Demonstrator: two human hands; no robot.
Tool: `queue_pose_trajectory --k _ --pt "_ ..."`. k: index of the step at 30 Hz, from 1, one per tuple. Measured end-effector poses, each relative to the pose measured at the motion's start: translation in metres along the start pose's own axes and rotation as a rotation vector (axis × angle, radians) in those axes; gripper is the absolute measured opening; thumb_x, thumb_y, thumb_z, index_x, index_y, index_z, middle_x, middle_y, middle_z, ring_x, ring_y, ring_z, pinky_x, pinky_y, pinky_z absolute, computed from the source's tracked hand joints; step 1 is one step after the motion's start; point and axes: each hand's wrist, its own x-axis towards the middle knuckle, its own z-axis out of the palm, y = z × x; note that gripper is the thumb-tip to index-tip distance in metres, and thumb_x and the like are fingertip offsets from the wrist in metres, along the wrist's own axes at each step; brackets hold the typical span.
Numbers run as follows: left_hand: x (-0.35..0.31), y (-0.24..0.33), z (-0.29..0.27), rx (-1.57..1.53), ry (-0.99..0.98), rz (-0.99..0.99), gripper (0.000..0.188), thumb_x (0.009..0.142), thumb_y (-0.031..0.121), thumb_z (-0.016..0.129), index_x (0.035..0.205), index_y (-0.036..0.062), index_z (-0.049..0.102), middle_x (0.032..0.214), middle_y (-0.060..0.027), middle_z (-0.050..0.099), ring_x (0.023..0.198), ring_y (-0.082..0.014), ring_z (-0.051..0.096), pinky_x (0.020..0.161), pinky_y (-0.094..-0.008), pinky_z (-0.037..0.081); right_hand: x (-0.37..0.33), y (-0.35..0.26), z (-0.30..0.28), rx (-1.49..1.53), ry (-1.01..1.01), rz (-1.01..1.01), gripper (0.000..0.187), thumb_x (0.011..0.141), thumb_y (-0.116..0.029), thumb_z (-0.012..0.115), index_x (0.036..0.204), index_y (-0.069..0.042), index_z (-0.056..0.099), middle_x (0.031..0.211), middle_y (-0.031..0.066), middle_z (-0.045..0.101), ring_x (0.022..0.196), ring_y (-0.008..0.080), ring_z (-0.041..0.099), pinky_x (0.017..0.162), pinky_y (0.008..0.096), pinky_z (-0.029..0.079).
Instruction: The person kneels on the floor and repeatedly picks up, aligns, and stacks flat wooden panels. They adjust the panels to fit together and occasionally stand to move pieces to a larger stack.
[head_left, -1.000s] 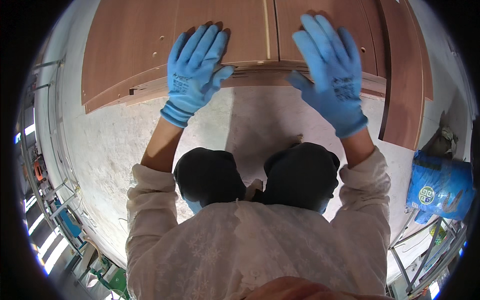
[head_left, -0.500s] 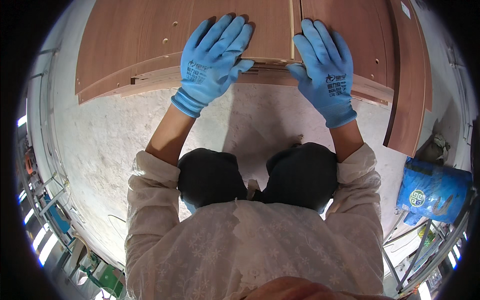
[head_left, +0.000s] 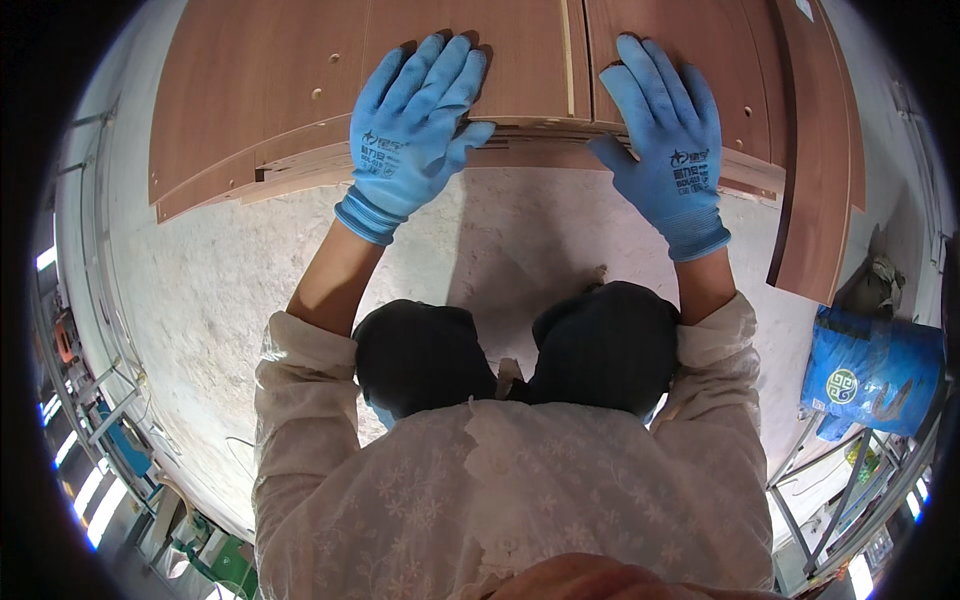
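Both of my hands wear light blue work gloves and lie flat near the front edge of stacked reddish-brown wooden boards. My left hand [head_left: 410, 130] rests on the left board [head_left: 270, 75], fingers stretched forward, thumb out to the right by the edge. My right hand [head_left: 668, 150] lies on the right board [head_left: 700, 50], fingers extended and thumb spread at the edge. A narrow gap with a pale strip [head_left: 572, 60] runs between the hands. Small drilled holes show in the boards. Neither hand holds anything; what lies under the palms is hidden.
A long brown board [head_left: 815, 180] stands along the right side of the stack. To the right sits a blue printed bag or bucket [head_left: 868, 370] on a metal frame [head_left: 850, 500]. Metal racks [head_left: 110, 410] line the left. Pale concrete floor [head_left: 220, 290] lies around my knees.
My left hand has shifted slightly left and my right hand slightly right, so they are farther apart. The gap between the boards appears a little farther left in view.
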Motion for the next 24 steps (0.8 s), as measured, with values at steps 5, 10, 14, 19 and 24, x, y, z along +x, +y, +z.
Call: queue_pose_trajectory --k 5,10,14,19,24 --pt "0.000 0.000 0.000 -0.049 0.014 -0.004 0.066 0.099 0.058 0.058 0.151 0.0176 0.057 0.155 -0.0051 0.056 0.145 -0.0264 0.051 0.124 -0.0446 0.036 0.001 0.004 -0.002 -0.032 0.041 -0.047 0.061 0.075 -0.024 0.084 0.132 -0.019 0.065 0.157 0.0045 0.052 0.145 0.0263 0.048 0.122 0.0479 0.036" --pt "-0.001 0.001 0.001 -0.043 0.023 -0.009 0.066 0.099 0.057 0.060 0.151 0.0174 0.057 0.155 -0.0053 0.056 0.145 -0.0265 0.051 0.124 -0.0446 0.036 0.001 0.003 0.000 -0.040 0.044 -0.056 0.059 0.079 -0.024 0.081 0.134 -0.020 0.063 0.158 0.0048 0.050 0.147 0.0266 0.047 0.124 0.0479 0.034" --pt "-0.001 0.004 0.002 -0.047 0.035 -0.008 0.065 0.099 0.056 0.060 0.151 0.0166 0.057 0.155 -0.0056 0.056 0.144 -0.0269 0.052 0.123 -0.0447 0.037 -0.002 0.003 0.003 -0.057 0.038 -0.052 0.054 0.087 -0.030 0.076 0.138 -0.019 0.061 0.159 0.0067 0.048 0.148 0.0274 0.045 0.125 0.0482 0.032" --pt "0.002 0.004 -0.001 -0.047 0.037 0.000 0.064 0.099 0.055 0.060 0.150 0.0159 0.059 0.153 -0.0063 0.058 0.143 -0.0279 0.053 0.122 -0.0450 0.038 -0.004 0.005 0.007 -0.065 0.060 -0.061 0.048 0.098 -0.042 0.066 0.139 -0.017 0.061 0.159 0.0083 0.048 0.148 0.0282 0.045 0.125 0.0482 0.031" --pt "0.001 -0.001 -0.002 -0.062 0.047 0.018 0.063 0.099 0.057 0.058 0.147 0.0160 0.062 0.152 -0.0059 0.059 0.141 -0.0279 0.055 0.121 -0.0450 0.040 -0.003 0.003 0.008 0.002 0.101 -0.064 0.050 0.095 -0.045 0.068 0.136 -0.018 0.059 0.157 0.0076 0.047 0.148 0.0268 0.042 0.123 0.0487 0.030"
